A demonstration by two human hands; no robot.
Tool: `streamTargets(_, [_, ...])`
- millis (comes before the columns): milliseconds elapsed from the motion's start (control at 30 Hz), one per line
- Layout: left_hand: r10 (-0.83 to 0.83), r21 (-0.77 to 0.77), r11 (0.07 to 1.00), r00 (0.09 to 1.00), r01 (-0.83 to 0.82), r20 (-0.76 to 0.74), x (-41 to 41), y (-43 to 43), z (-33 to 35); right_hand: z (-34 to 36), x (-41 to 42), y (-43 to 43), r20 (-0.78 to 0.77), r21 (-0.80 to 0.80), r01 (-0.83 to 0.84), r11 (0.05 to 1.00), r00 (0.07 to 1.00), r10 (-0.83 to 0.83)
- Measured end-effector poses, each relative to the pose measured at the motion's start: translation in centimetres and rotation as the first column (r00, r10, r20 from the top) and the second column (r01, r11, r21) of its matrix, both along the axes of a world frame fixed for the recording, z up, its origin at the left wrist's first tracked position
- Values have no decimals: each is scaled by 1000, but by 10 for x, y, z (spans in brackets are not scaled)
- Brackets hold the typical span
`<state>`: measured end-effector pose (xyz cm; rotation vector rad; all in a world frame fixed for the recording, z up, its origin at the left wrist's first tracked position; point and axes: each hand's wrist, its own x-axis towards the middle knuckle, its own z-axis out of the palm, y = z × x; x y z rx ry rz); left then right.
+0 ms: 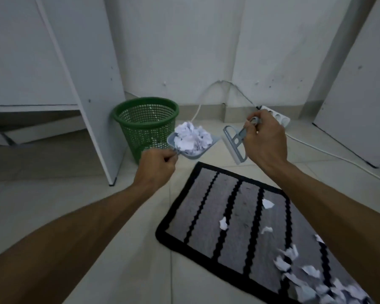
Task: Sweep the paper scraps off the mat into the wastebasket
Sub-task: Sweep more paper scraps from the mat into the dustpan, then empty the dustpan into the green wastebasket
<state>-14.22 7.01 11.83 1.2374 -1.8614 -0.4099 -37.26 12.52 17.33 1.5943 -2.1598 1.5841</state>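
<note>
Grey plastic dustpan [192,148], heaped with crumpled white paper scraps [193,137], hangs clenched in the left hand [156,165] beside the green mesh wastebasket [145,123] at centre frame. The right hand [264,139] grasps a grey squeegee brush [236,145]. Tilting early could spill paper onto the floor; more scraps [294,270] litter the striped mat [206,216] lower right.

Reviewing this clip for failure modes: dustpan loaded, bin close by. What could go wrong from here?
1. The dustpan is heaped well above its rim with paper scraps and held by the left hand beside the wastebasket, not over it. A tilt could spill them onto the floor.
2. Loose scraps remain on the mat, so one dump likely won't finish it.
</note>
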Motion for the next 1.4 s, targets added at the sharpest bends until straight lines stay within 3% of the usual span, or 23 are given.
streamTargets(267, [196,-3,981,979,-196,59,48,-107,75,4,63,-62,42,-19,-143,990,989,143])
streamTargets(367, [219,-86,975,938,-203,268,64,-141,80,-13,77,-75,79,-9,-169,986,982,169])
streamTargets(433, [228,-159,973,808,-167,544,70,-155,75,-27,81,-81,93,4,-186,983,978,184])
streamTargets(500, [247,-217,968,662,-129,708,71,-159,70,-41,83,-86,96,26,-200,980,976,196])
streamTargets(633, [241,-279,960,473,12,848,64,-161,65,-65,84,-95,81,69,-210,975,976,204])
streamTargets(733, [248,-317,942,417,106,875,62,-166,64,-77,85,-98,96,88,-216,972,974,208])
streamTargets(867, [312,-421,903,540,88,782,70,-179,61,-82,81,-97,75,99,-217,971,975,210])
streamTargets(967, [340,-585,797,687,152,642,75,-175,61,-77,70,-89,16,94,-250,964,968,250])
streamTargets(1033, [311,-658,727,758,198,573,69,-162,60,-71,57,-79,-54,125,-279,952,956,287])
streamTargets(1100, [222,-657,714,813,241,539,57,-141,50,-65,39,-67,-132,173,-291,941,940,315])
streamTargets(1167, [86,-592,755,853,282,515,43,-120,28,-62,21,-52,-203,226,-278,933,924,324])
streamTargets(1267, [-112,-316,897,851,309,513,22,-89,-13,-66,-3,-27,-223,269,-235,934,928,298])
streamTargets(1400, [-269,-32,940,795,340,543,10,-46,-58,-77,-26,3,-238,327,-140,935,945,225])
